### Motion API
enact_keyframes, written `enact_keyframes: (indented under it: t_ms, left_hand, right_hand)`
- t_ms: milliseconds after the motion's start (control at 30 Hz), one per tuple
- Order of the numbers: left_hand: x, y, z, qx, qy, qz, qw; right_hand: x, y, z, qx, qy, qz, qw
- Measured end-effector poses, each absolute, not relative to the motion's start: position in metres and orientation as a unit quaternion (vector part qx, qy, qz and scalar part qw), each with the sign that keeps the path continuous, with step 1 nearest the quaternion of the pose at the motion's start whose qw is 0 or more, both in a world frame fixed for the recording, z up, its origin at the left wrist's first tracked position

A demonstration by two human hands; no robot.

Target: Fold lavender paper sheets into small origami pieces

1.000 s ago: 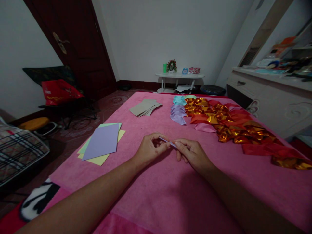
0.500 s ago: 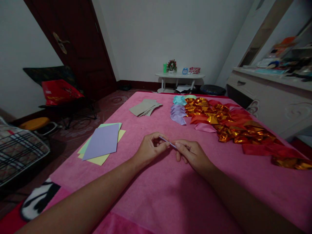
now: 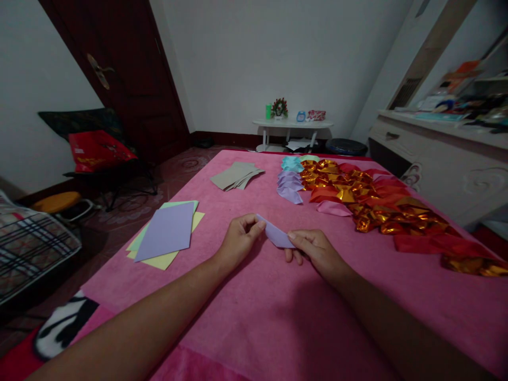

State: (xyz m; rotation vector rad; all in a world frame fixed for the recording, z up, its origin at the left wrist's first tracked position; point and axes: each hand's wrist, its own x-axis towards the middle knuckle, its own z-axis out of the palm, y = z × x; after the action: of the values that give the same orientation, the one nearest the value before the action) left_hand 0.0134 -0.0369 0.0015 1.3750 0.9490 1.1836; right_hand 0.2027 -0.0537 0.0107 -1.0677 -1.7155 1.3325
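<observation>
A small folded piece of purple paper [image 3: 277, 235] is stretched between my two hands above the pink cloth [image 3: 238, 312]. My left hand [image 3: 243, 233] pinches its upper left end between thumb and fingers. At its lower right end, my right hand [image 3: 313, 246] grips it with the thumb on top, some fingertips showing below. Left of my hands lies a stack of coloured sheets, a purple sheet [image 3: 169, 230] on top with green and yellow sheet [image 3: 161, 261] edges sticking out. Folded purple paper pieces [image 3: 289, 186] sit in a row beyond my right hand.
Grey-brown sheets [image 3: 236, 175] lie fanned out at the far side. Gold and red folded papers [image 3: 365, 198] cover the right side. Beyond stand a small white table [image 3: 293, 124] and, at right, a pale cabinet [image 3: 448, 159]. A chair with a red bag [image 3: 99, 151] is at left.
The purple paper has turned from nearly edge-on to showing its flat face. My hands have moved slightly apart, with both still holding it.
</observation>
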Motion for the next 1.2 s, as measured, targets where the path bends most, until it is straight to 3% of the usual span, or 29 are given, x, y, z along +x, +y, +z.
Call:
enact_keyframes:
  t_ms: [667, 1200]
  left_hand:
    - [0.0117, -0.0336, -0.0058, 0.629, 0.381, 0.477, 0.481]
    - [0.0124, -0.0357, -0.0035, 0.616, 0.374, 0.488, 0.492]
  right_hand:
    - [0.207, -0.0532, 0.0099, -0.348, -0.697, 0.539, 0.322]
    - [0.1994, -0.0548, 0.0077, -0.404, -0.617, 0.58, 0.345]
